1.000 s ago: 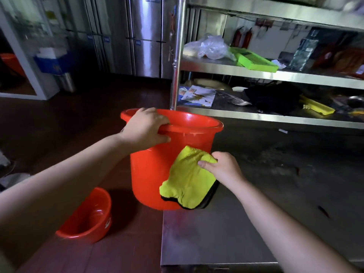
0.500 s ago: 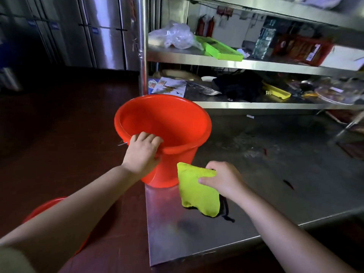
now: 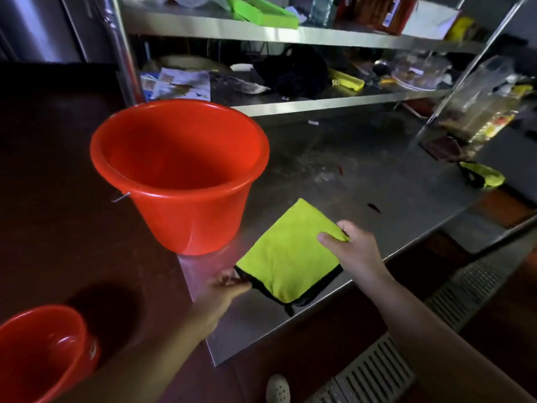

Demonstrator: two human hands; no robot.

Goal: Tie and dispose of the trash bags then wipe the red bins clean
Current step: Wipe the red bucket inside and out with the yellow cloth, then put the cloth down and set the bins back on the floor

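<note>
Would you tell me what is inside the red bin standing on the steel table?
The red bin shows only bare red inner wall and part of its floor; no bag or trash appears. The near rim hides the closest part of the floor. The table carries it.

We have only the one view, worn on the head, and we look forward and steeply down from standing height onto the corner of a steel table (image 3: 377,181), close enough that both forearms run in from the bottom edge. The wide lens bends the shelf rack (image 3: 290,33) along the top (its posts lean outward), and the floor (image 3: 58,170) fills our left side.
</note>
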